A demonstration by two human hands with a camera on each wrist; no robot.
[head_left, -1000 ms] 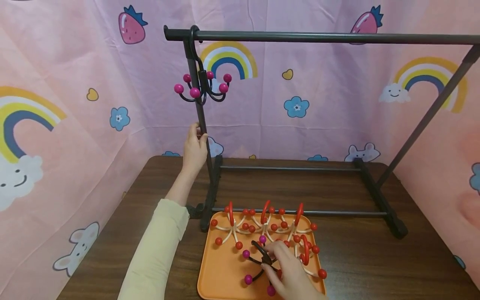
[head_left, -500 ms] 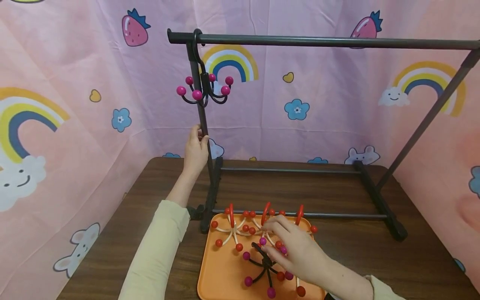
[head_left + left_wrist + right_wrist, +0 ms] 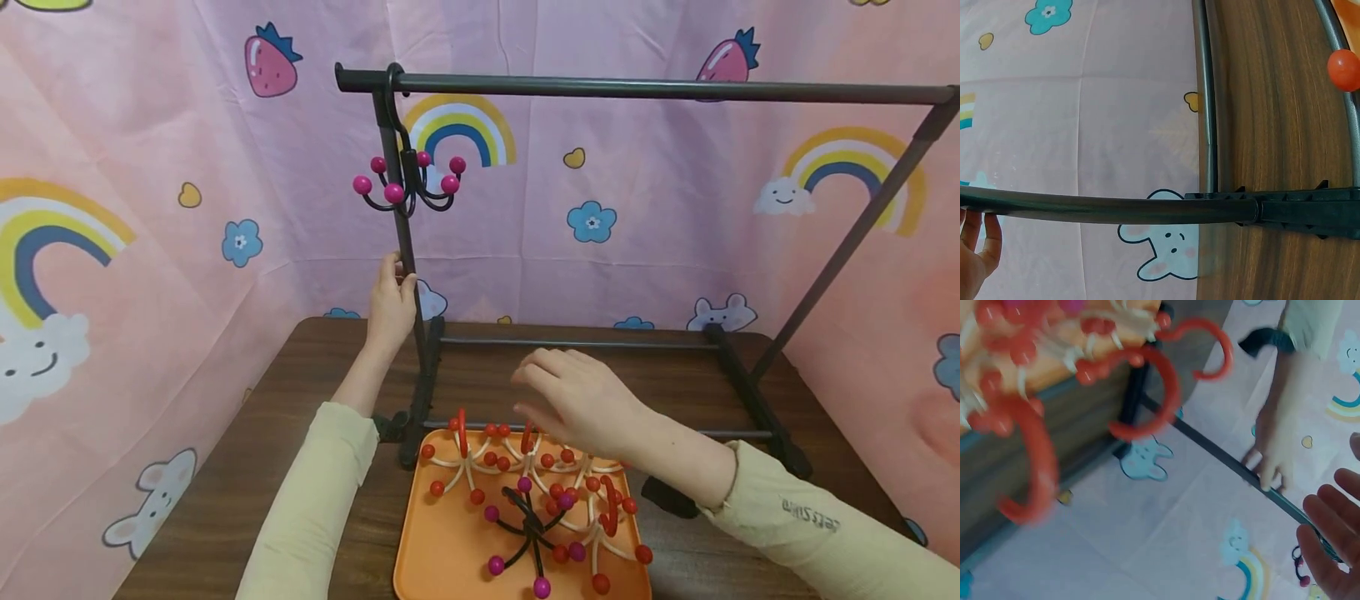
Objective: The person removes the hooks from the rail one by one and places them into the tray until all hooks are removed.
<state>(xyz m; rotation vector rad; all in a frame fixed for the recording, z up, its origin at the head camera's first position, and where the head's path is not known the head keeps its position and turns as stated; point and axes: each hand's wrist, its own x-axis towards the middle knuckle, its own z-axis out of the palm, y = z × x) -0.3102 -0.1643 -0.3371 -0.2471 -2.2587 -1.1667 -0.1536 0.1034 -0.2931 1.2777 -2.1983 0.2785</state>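
Note:
My left hand point(image 3: 392, 310) holds the left upright point(image 3: 406, 237) of a dark garment rack, thumb and fingers around the pole. In the left wrist view its fingertips point(image 3: 992, 234) meet the pole from below. My right hand point(image 3: 585, 400), holding nothing, hovers over the far edge of an orange tray point(image 3: 438, 550) with its fingers loosely bent. A black multi-arm hook hanger point(image 3: 409, 171) with pink ball tips hangs from the left end of the top bar point(image 3: 637, 87). A similar black hanger point(image 3: 533, 523) lies in the tray.
Several cream hangers with red ball tips and red hooks point(image 3: 462, 433) fill the tray's back and right side. The rack's right upright point(image 3: 847, 229) slants down to its foot point(image 3: 753, 400). A patterned cloth point(image 3: 525, 217) backs the wooden table point(image 3: 337, 383).
My right hand has let go of the black hanger in the tray and risen up and away from it. The left hand stays on the upright.

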